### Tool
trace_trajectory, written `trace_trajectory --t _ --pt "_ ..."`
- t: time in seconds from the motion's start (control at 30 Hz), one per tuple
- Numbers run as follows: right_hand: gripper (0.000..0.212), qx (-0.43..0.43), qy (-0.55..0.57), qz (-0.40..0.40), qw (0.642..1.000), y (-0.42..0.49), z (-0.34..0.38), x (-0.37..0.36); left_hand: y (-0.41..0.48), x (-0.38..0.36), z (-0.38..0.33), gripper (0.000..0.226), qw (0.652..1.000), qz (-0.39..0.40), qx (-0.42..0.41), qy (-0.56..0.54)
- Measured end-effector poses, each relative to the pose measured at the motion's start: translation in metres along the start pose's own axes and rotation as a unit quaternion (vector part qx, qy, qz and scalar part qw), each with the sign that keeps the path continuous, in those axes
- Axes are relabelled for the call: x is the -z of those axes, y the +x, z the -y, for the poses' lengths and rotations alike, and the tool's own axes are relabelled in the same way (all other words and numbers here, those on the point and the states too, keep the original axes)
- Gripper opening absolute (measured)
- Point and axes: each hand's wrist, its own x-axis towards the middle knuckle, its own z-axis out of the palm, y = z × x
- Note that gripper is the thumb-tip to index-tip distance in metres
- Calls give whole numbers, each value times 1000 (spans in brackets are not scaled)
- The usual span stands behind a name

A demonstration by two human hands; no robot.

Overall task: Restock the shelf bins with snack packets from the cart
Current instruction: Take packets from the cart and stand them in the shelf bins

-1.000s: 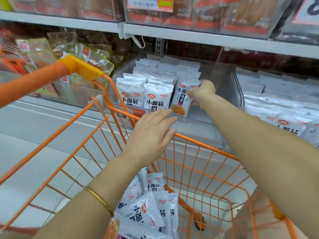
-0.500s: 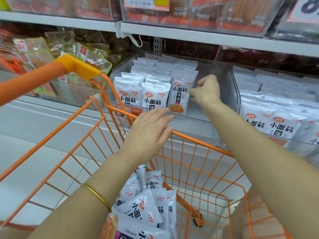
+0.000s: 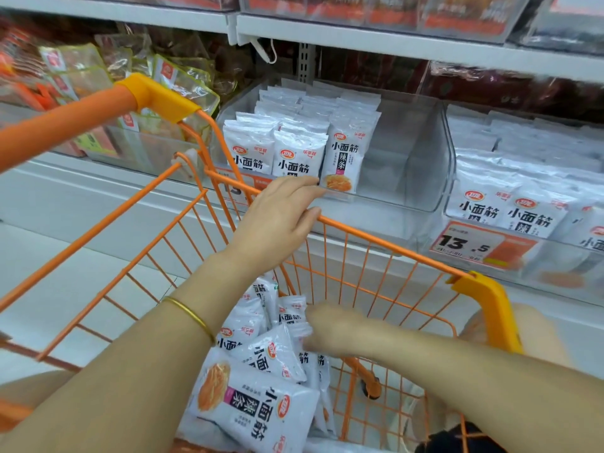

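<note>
White snack packets with black lettering lie heaped in the orange wire cart. Three rows of the same packets stand upright in the left part of a clear shelf bin; its right part holds none. My left hand rests on the cart's far rim, fingers stretched forward and thumb against the wire. My right hand is down inside the cart, blurred, against the top of the heap. Whether it holds a packet is not visible.
A second clear bin at the right is full of the same packets, with a 13.5 price tag on its front. Yellowish packets fill a bin at the left behind the cart's yellow corner. A white shelf runs overhead.
My right hand left the front packet in the shelf bin and dropped into the cart onto the heap. My left hand stayed on the rim. The view tilted down.
</note>
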Motion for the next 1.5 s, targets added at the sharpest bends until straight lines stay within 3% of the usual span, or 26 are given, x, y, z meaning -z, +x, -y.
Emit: trace_trajectory --t 0.07,0.13,0.27,0.33,0.43,0.57,0.73,0.83,0.9,0.97,1.0,1.07,1.17,1.27,1.5 --pt "15 -2 -18 -1 1000 3 -5 2 0 0 -1 47 1000 -20 -12 1" --pt "22 4 22 -11 1000 -3 -4 19 1 2 -3 38 998 -56 -28 13" --pt "13 68 160 -78 982 -43 -14 67 5 11 -13 32 993 -112 -37 18" --pt "18 79 216 -149 962 -69 -22 89 6 14 -19 39 994 -100 -34 8" --pt "3 95 311 -230 917 -96 -30 109 9 13 -25 50 996 -67 -16 -49" --pt "4 91 419 -280 859 -94 -34 109 11 11 -25 35 986 -54 24 -157" --pt "19 116 379 -199 896 -84 -30 105 13 18 -24 34 945 -96 104 -295" --pt "8 77 411 -235 877 -86 -37 122 14 21 -25 20 927 -127 142 -323" --pt "3 35 453 -341 823 -80 -51 141 14 19 -20 32 944 -142 140 -263" --pt "6 18 484 -426 764 -68 -62 161 11 14 -11 41 984 -101 81 -123" --pt "11 10 482 -446 754 -57 -66 169 10 11 -8 45 995 -67 48 -60" --pt "20 -10 463 -443 767 -31 -72 176 7 3 -3 53 1000 -8 13 7" --pt "27 -60 454 -400 794 13 -82 176 5 -7 1 62 999 20 15 39" --pt "29 -97 476 -377 788 43 -89 174 5 -7 2 66 999 25 24 39" --pt "41 -158 423 -407 794 70 -91 176 5 -6 0 64 999 26 20 41"
